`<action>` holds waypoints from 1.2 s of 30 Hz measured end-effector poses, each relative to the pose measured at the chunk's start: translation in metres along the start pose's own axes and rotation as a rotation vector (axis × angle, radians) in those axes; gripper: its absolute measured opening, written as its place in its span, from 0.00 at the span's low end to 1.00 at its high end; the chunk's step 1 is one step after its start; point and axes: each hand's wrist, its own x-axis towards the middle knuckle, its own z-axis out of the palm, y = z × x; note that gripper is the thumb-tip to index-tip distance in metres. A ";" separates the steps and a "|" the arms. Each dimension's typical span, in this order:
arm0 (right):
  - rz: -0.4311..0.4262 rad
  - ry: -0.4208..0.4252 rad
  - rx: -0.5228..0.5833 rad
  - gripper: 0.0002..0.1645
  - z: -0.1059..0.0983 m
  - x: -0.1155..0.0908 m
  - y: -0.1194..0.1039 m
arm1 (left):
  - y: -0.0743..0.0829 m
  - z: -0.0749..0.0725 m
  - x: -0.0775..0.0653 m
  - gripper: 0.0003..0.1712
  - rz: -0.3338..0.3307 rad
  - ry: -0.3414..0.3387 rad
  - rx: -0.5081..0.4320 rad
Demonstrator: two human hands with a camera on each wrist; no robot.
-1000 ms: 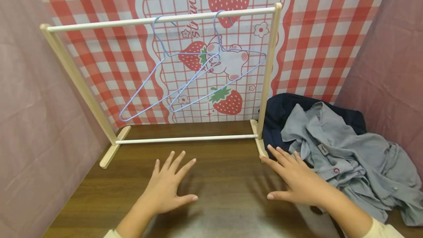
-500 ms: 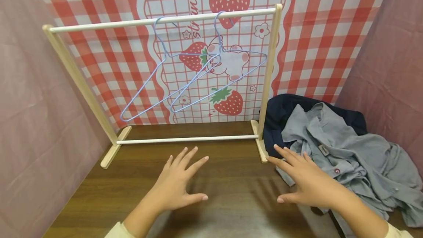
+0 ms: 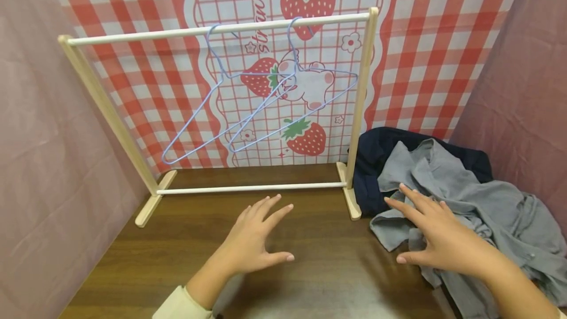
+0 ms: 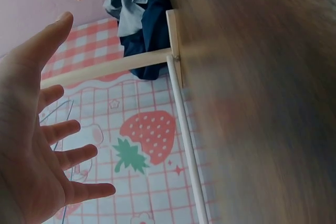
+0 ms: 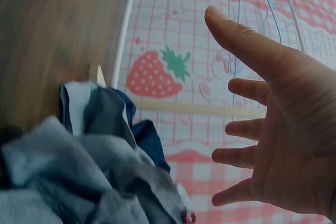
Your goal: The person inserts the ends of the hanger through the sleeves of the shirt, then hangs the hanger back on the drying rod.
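My left hand (image 3: 250, 242) hovers over the tabletop in the head view, fingers spread and holding nothing. My right hand (image 3: 447, 240) is above the near left part of a crumpled grey shirt (image 3: 509, 220); in the right wrist view its fingers are spread and apart from the cloth. A dark navy garment (image 3: 369, 171) lies partly hidden under the shirt. Behind the hands stands a wooden clothes rack (image 3: 361, 97), with a blue wire hanger (image 3: 190, 119) and a second blue hanger (image 3: 328, 104) hooked on its top rail.
A brown wooden table (image 3: 186, 245) bears the rack and clothes. The rack's low white crossbar (image 3: 252, 188) runs just above the table. A red checked strawberry cloth (image 3: 421, 38) hangs behind, with pink cloth (image 3: 40, 137) at the sides.
Both hands have moved to the right, spread throughout. The right hand has come over the grey shirt. The rack, hangers and garments have stayed in place.
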 end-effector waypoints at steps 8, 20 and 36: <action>-0.017 0.090 -0.039 0.65 -0.003 -0.009 0.025 | 0.004 0.008 0.022 0.52 0.040 -0.014 -0.064; 0.048 0.132 -0.041 0.71 0.000 -0.028 0.058 | 0.017 0.027 0.059 0.46 0.093 -0.032 -0.144; 0.189 0.109 -0.049 0.75 -0.004 -0.058 0.097 | 0.048 0.055 0.108 0.40 0.243 -0.080 -0.170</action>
